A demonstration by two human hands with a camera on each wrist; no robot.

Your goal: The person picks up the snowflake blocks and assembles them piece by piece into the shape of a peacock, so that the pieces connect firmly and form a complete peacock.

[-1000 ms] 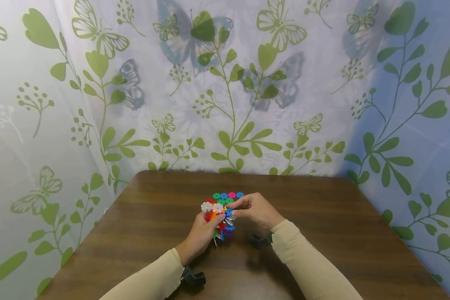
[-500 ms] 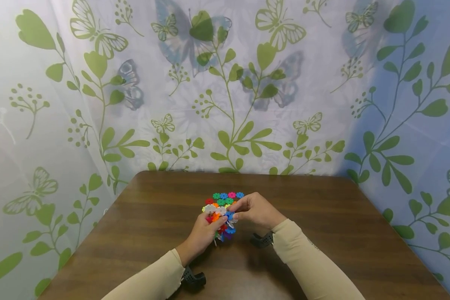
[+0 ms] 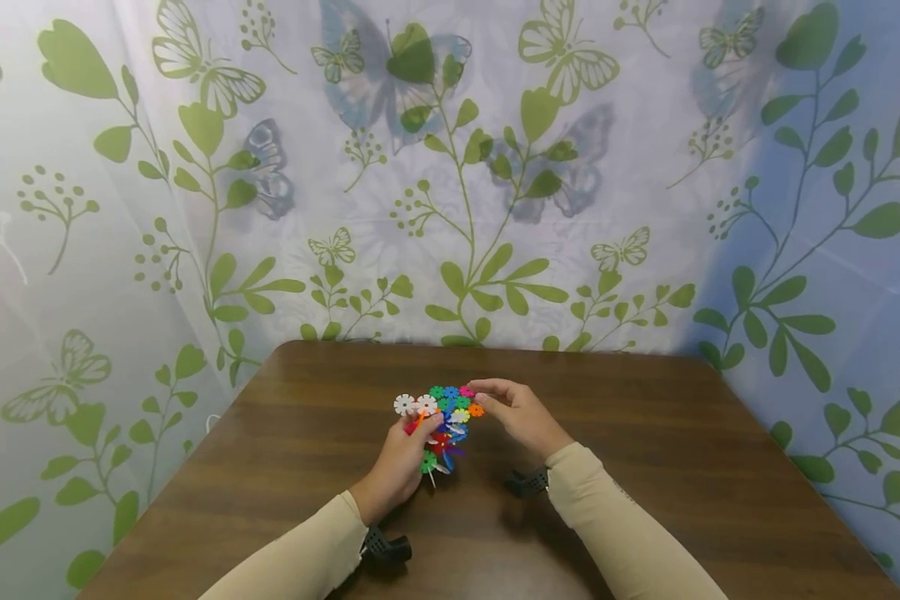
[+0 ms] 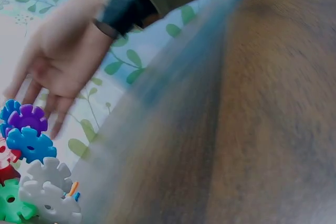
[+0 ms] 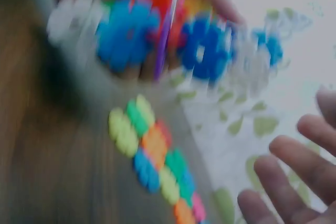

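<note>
- Off the cluster of multicoloured, flower-shaped plastic discs [image 3: 441,440], my right hand [image 3: 521,412] has moved outward, fingers loose, holding nothing.
- My left hand [image 3: 393,467] grips that cluster.
- Flat, multicoloured loose discs [image 3: 461,403] lie beyond, back row running sideways, right hand nearer.

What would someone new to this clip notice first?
Probably the bright cluster of notched plastic discs held in the left hand, over the brown wood-grain table. Then the butterfly-and-leaf backdrop behind the table, and the flat discs lying in rows beyond the cluster.
</note>
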